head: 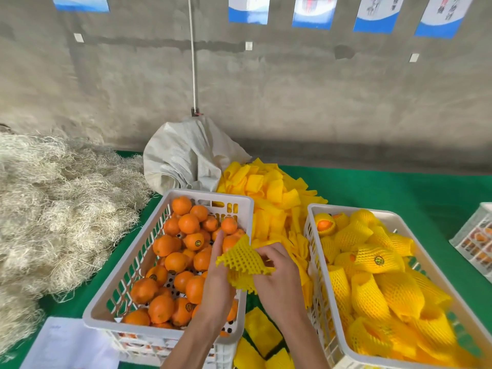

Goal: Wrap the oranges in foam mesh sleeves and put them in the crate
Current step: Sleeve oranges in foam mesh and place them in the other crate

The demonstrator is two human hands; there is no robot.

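Head view: I look down on my two hands working over the gap between two crates.
Right crate: the white slotted plastic crate of wrapped fruit (pixel 394 217) sits just right of my right hand, already heaped high; a badly seated orange could roll off the pile.
Left crate: the white slotted plastic crate of bare oranges (pixel 170 334) lies under and left of my left hand; its loose round oranges (pixel 188 223) could shift as I dig for one.
Sleeve pile: the heap of flat yellow foam mesh sleeves (pixel 269 187) lies beyond both hands, close to the crate rims, so a stray one could snag and come along.
Sleeve in hand: one yellow foam mesh sleeve (pixel 243 258) is stretched between my hands; pulled too hard, I judge the mesh could tear.
Left hand (pixel 218 278): fingers curled into the sleeve's lower edge, one finger pointing up towards the oranges.
Right hand (pixel 279 272): pinching the sleeve's right side, fingers bent.
Orange inside: I cannot tell whether the sleeve holds one; if it does, a loose grip could drop it.
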